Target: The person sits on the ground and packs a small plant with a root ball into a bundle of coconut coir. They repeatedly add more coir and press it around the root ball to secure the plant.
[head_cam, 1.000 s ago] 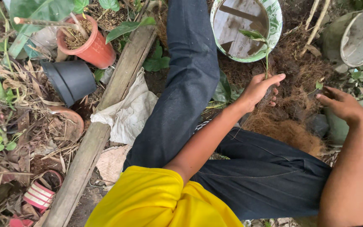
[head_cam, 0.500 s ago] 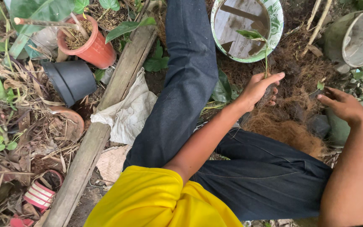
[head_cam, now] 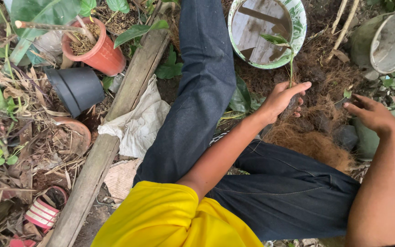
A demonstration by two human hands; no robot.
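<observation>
My left hand (head_cam: 283, 98) grips the thin stem of a small seedling (head_cam: 285, 50) with green leaves, holding it upright over a mound of brown coconut fibre and soil (head_cam: 314, 137). My right hand (head_cam: 372, 115) hovers to the right of the mound with fingers spread and nothing in it, just above a dark lump (head_cam: 346, 136). Behind the seedling stands a round green-and-white patterned bowl (head_cam: 298, 20). My legs in dark jeans frame the mound.
A grey plastic bucket (head_cam: 392, 39) sits at top right. On the left are a terracotta pot (head_cam: 101, 52), a black pot lying on its side (head_cam: 76, 89), a wooden plank (head_cam: 110, 137), a crumpled white cloth (head_cam: 140, 123) and dry leaves.
My left hand with the seedling has stayed almost still. My right hand has shifted slightly and stays open beside the mound.
</observation>
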